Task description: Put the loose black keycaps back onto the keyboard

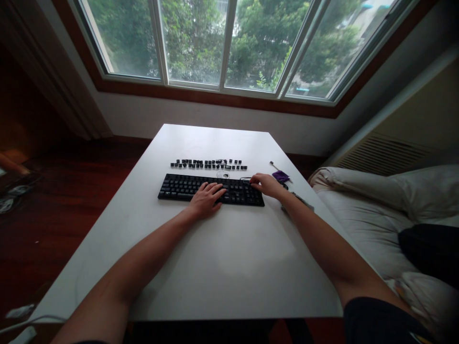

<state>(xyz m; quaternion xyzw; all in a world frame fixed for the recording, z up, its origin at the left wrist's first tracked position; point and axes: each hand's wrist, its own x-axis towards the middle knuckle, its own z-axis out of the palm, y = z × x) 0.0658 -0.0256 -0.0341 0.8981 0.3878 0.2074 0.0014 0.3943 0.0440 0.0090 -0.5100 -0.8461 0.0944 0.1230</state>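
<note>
A black keyboard (179, 186) lies across the white table. My left hand (206, 198) rests on the keyboard's middle with its fingers spread flat over the keys. At the keyboard's upper right corner, my right hand (266, 185) has its fingers bent and pressed together; what they grip, if anything, is hidden. Behind the keyboard stand two rows of loose black keycaps (206, 164). A small clear ring-like piece (223, 175) lies between those rows and the keyboard.
Right of the keyboard are a purple cloth-like item (281, 176), a thin tool with a dark tip (273, 164) and a greyish plastic-looking piece (303, 200), partly behind my right forearm. A pale sofa (358, 205) borders the white table (222, 267) on the right. Windows stand beyond.
</note>
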